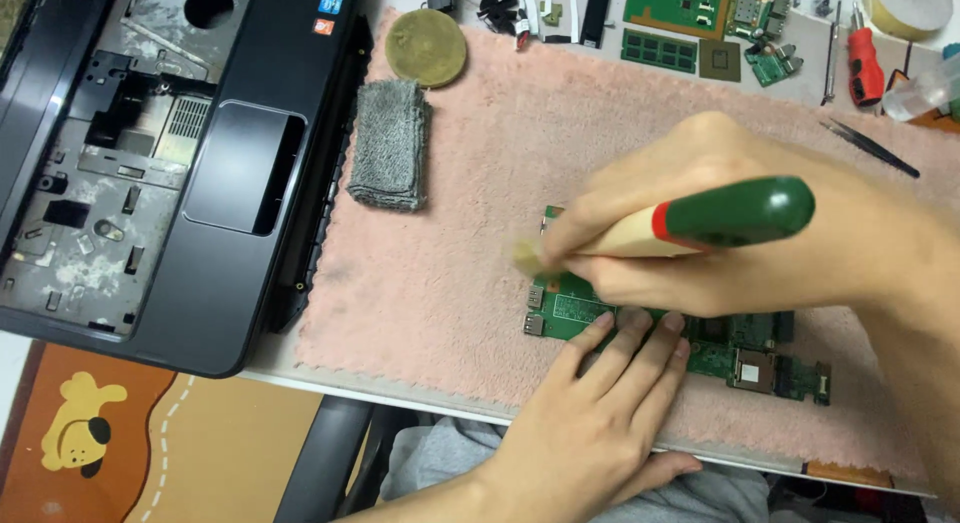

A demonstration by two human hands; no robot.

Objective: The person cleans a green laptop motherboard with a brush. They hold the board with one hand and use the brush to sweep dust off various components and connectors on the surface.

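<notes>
brushing with my right hand [700, 248] clenched on one green-and-cream handled brush [700, 223], bristles on one green circuit board [640, 333] beneath it; my left hand [600, 403] lies flat, fingertips pinning the board's near edge. i judge light, short strokes best. beyond: one folded grey cloth [390, 143], one black laptop shell [150, 163].

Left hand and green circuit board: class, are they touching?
Touching. The head view shows the left hand with its fingertips pressed flat on the green circuit board, no gap visible.
</notes>
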